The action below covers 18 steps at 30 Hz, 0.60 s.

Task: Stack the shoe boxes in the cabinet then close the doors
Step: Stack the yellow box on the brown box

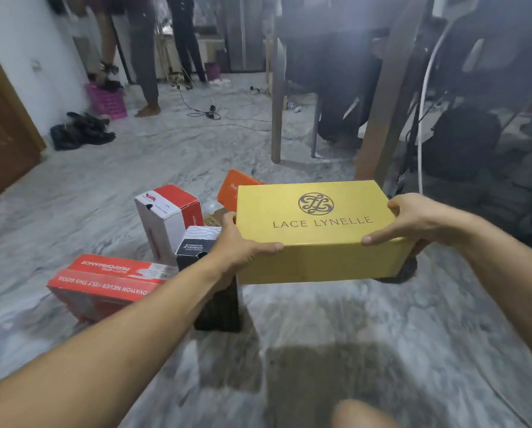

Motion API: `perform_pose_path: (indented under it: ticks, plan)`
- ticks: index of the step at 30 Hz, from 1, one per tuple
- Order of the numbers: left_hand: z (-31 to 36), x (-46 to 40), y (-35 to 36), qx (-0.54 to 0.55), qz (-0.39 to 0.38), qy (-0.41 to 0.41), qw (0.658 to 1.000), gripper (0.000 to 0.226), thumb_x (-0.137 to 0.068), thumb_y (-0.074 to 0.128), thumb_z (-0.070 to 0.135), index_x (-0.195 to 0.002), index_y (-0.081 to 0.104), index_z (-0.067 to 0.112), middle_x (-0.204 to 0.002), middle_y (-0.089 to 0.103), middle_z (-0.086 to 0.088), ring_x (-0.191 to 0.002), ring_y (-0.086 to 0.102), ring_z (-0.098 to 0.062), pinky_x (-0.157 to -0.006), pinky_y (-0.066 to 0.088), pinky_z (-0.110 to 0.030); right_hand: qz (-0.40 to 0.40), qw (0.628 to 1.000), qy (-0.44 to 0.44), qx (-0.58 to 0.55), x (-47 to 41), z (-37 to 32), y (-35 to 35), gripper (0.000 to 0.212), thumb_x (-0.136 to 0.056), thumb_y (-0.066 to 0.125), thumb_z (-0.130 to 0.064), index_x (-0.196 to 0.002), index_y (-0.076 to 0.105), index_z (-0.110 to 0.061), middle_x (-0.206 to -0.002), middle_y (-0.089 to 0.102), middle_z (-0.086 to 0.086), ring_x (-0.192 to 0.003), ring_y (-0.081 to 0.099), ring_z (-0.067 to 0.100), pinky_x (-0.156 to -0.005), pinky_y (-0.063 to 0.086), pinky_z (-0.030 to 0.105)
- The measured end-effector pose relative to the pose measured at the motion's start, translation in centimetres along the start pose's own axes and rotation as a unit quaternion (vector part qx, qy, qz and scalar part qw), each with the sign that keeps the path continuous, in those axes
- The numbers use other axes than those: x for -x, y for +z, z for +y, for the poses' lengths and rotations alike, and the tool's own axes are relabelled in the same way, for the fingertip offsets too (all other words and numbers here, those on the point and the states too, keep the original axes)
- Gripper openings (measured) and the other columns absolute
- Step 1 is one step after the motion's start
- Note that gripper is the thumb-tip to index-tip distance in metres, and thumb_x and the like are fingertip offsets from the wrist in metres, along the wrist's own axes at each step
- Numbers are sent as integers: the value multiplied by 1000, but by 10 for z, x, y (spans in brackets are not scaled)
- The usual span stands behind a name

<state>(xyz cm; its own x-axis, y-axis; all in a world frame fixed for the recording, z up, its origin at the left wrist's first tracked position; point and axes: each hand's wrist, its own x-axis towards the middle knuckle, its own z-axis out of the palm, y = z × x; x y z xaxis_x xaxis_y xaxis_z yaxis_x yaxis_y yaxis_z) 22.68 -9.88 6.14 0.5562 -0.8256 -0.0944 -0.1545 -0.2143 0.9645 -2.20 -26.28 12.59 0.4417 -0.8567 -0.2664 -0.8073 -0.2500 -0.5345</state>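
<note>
The yellow Lace Lynelle shoe box [317, 233] is held in the air above the marbled floor [382, 335], lid up and roughly level, with its printed top facing the camera. The left hand [243, 248] grips its left end, thumb laid along the near top edge and fingers wrapped round the side. The right hand [413, 220] grips the right end, thumb on the near top edge and fingers curled over the far corner. Both hands are closed on the box, one at each end.

The step in hand appears to be carrying this box to the cabinet, which is not in view, so I cannot tell where it stands. To do it well, keep the box level so the lid stays seated, keep the grip at both ends, and lift clear of the boxes below before turning.

Just beside and below the left hand stands a black sandals box [203, 245] on end, with a white and red shoe box [169, 217] upright behind it. A red shoe box [104, 285] lies flat nearer the left forearm. An orange box [237, 188] shows behind the yellow one. These remain to be stacked.

Farther off are table legs [277, 118], a pink crate [107, 101], dark shoes [79, 131], cables, and people standing.
</note>
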Motion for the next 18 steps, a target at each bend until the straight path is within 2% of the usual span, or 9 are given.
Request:
perform_pose_path:
  ticks: [2, 5, 7, 10, 12, 15, 18]
  plan:
    - [17, 6, -20, 1, 9, 14, 1000, 97, -60, 91, 14, -134, 28, 14, -109, 53, 6, -108, 54, -18, -84, 48, -32, 5, 1000, -20, 17, 5, -25, -10, 70, -48, 92, -50, -99, 60, -13, -96, 65, 4, -86, 63, 20, -57, 59, 36]
    - [40, 21, -54, -21, 26, 30, 999, 96, -59, 92, 21, -132, 30, 17, -110, 55, 6, -106, 55, -17, -85, 50, -38, 11, 997, -56, 51, 10, -59, -19, 68, -48, 91, -55, -97, 62, -17, -96, 68, 2, -86, 64, 19, -66, 59, 37]
    - [52, 33, -78, -25, 19, 34, 999, 91, -58, 92, 19, -129, 34, 18, -111, 60, 4, -103, 59, -16, -78, 54, -38, 8, 995, -83, 57, 14, -83, -22, 70, -46, 91, -56, -97, 65, -17, -95, 70, 2, -86, 66, 19, -71, 60, 40]
    - [66, 56, -110, -40, -2, 54, 998, 71, -65, 86, 5, -125, 50, 16, -108, 67, 4, -90, 63, -6, -61, 50, -20, -1, 990, -110, 84, 22, -116, -22, 66, -49, 91, -52, -98, 68, -14, -95, 72, 3, -86, 67, 19, -76, 58, 38]
    - [72, 70, -129, -49, 1, 51, 997, 61, -67, 85, 3, -117, 55, 21, -105, 69, 5, -86, 63, -3, -56, 48, -16, -3, 988, -128, 88, 32, -138, -20, 69, -51, 93, -47, -101, 67, -8, -99, 71, 10, -86, 68, 23, -71, 60, 39]
    - [77, 91, -157, -61, 13, 43, 997, 50, -68, 85, 4, -102, 57, 27, -99, 70, 9, -85, 64, -4, -58, 48, -21, -17, 982, -167, 90, 45, -166, -13, 71, -53, 94, -38, -105, 64, -1, -106, 67, 20, -86, 68, 29, -62, 61, 36]
    - [80, 110, -183, -71, 24, 31, 997, 48, -69, 84, 7, -104, 59, 27, -97, 71, 10, -84, 65, -6, -53, 49, -19, -38, 974, -192, 111, 58, -197, -6, 62, -50, 95, -35, -94, 62, -8, -94, 65, 15, -74, 67, 25, -47, 54, 27]
